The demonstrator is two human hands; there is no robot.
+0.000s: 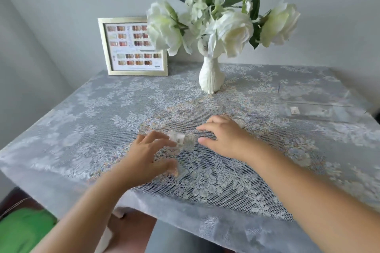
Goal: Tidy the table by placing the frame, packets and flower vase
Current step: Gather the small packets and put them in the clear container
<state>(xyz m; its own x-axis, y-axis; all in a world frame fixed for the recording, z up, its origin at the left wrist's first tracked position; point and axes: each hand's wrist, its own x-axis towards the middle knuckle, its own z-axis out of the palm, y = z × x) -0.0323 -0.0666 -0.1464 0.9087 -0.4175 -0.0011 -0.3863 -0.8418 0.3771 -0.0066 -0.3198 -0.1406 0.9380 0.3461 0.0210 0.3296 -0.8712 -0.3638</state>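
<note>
A gold frame [133, 47] with a colour chart stands at the back left of the table, against the wall. Right of it stands a white flower vase [211, 77] holding white roses. Small clear packets [183, 140] lie on the lace tablecloth near the front middle. My left hand [148, 156] rests over them, fingers spread, touching a packet at the fingertips and another clear packet [181, 172] under the thumb. My right hand [224, 137] hovers just right of the packets with fingers curved and nothing in it.
A clear plastic box [314, 107] with a small label sits at the right side of the table. The grey lace cloth [82, 129] hangs over the front edge. Something green [24, 230] lies below the table at the left.
</note>
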